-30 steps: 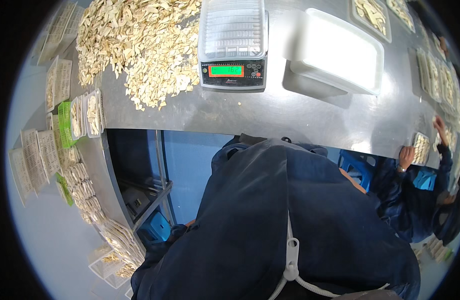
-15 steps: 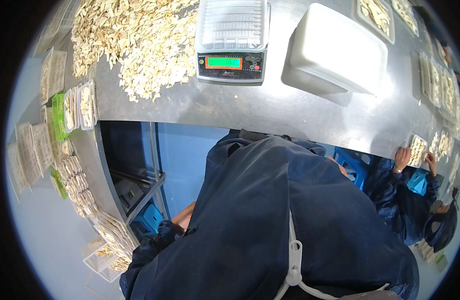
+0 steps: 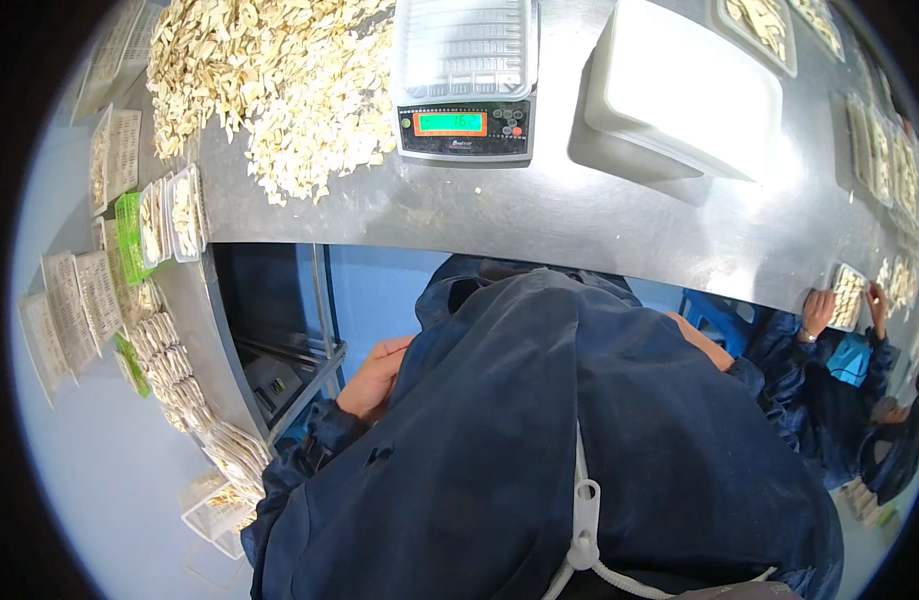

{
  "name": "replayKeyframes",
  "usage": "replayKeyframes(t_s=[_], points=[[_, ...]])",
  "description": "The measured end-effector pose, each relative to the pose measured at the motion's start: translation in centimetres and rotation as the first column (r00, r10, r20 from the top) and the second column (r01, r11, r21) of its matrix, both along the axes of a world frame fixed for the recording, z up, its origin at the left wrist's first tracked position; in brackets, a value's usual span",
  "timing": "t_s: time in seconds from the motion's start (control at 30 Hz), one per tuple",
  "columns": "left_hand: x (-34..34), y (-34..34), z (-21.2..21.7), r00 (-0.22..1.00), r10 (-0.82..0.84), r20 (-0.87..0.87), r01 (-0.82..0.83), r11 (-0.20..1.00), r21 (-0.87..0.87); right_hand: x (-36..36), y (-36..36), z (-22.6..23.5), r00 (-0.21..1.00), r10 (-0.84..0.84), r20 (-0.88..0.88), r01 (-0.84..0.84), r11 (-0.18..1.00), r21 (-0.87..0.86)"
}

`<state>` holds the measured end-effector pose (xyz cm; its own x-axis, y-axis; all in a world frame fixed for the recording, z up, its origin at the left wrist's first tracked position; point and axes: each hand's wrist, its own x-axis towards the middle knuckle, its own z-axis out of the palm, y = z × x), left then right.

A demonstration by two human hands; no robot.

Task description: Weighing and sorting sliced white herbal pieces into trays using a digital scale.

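Shows glossy metal on the tabletop (image 3: pixel 459 215), smooth plastic on the upper-right tub (image 3: pixel 689 90), faintly shiny cloth on the jacket (image 3: pixel 479 400).

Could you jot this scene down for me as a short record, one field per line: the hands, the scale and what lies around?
Left hand: at the left side of the dark blue jacket; whether it grips the cloth is unclear
Right hand: at the jacket's right side, partly hidden
Scale: on the metal table, display lit green, clear ribbed tray on top
Heap of pale slices: left of the scale
White tub: right of the scale
Co-worker's hands: at a filled tray, far right
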<state>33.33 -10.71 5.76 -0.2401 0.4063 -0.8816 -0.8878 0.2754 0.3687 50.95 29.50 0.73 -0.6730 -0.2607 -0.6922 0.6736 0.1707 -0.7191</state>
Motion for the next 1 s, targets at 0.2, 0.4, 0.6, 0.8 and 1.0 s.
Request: replayKeyframes(t_s=[0.2, 0.4, 0.6, 0.8, 1.0], points=[[-3.5, 6.0, -2.9, 0.993, -0.092, 0.070, 0.075, 0.973, 0.219, -1.0, -0.8, 0.5, 0.998, 0.002, -0.067, -0.003, 1.000, -0.012], [-5.5, 10.5, -8.0, 0.954, -0.286, 0.091, 0.222, 0.877, 0.426, -2.9, -3.3, -0.4, 0.988, 0.011, -0.156, -0.017, 0.999, -0.037], [-6.3, 16.0, -3.2, 0.803, -0.589, -0.096, 0.585, 0.745, 0.320, -3.9, -4.1, 0.6, 0.963, -0.045, -0.267, 0.037, 0.999, -0.037], [-6.8, 11.2, -3.5, 0.613, -0.510, -0.603, 0.759, 0.593, 0.270, -4.8, -4.8, 0.1, 0.906, -0.095, -0.412, 0.062, 0.994, -0.093], [-3.9, 3.8, 0.5, 0.983, -0.182, 0.017, 0.178, 0.973, 0.147, -7.9, -2.9, -0.3, 0.857, -0.126, -0.499, 0.041, 0.983, -0.179]])
